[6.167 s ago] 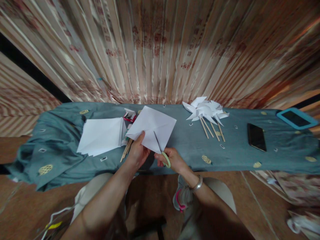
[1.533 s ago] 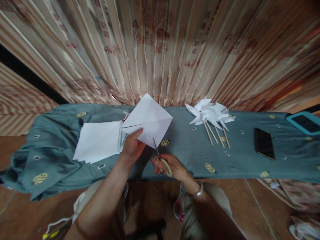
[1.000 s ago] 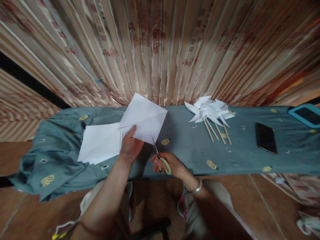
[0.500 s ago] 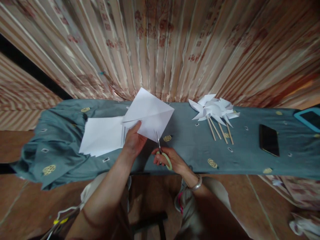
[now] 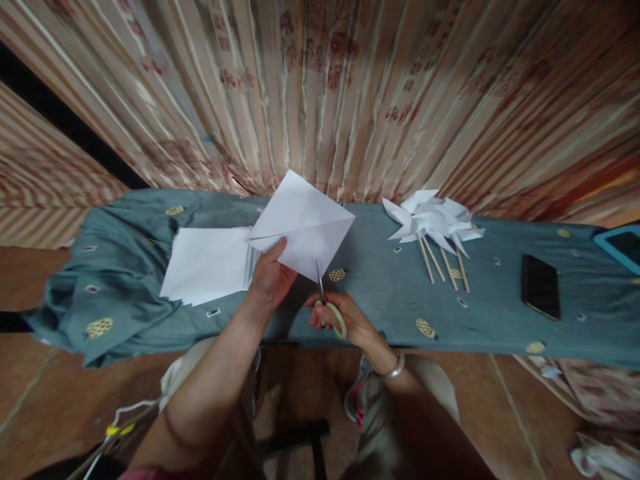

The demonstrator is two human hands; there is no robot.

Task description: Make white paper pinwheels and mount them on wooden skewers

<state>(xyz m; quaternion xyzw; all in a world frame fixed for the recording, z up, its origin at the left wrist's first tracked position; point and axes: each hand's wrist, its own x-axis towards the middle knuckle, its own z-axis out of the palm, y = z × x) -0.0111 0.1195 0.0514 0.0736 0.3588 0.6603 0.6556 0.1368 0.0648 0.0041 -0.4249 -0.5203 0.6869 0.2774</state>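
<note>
A square sheet of white paper (image 5: 305,213), turned like a diamond, is held up by my left hand (image 5: 273,277), thumb on top and fingers beneath. A slit and a crease run in from its left corner. My right hand (image 5: 340,317) grips scissors (image 5: 336,321) with light green handles. Their blades point upward at the paper's lowest corner, one in front of the sheet. To the left, a stack of white paper (image 5: 207,263) lies on the cloth, partly behind my left hand.
Several white paper pinwheels (image 5: 430,220) on wooden sticks lie right of my hands on the grey-green cloth (image 5: 370,320). Farther right are a black phone (image 5: 541,287) and a blue-framed device (image 5: 617,243). A patterned curtain (image 5: 320,100) hangs behind the table.
The view has shifted slightly. My left hand and the paper sit a little farther right in view; the scissors stay at the paper's lower corner.
</note>
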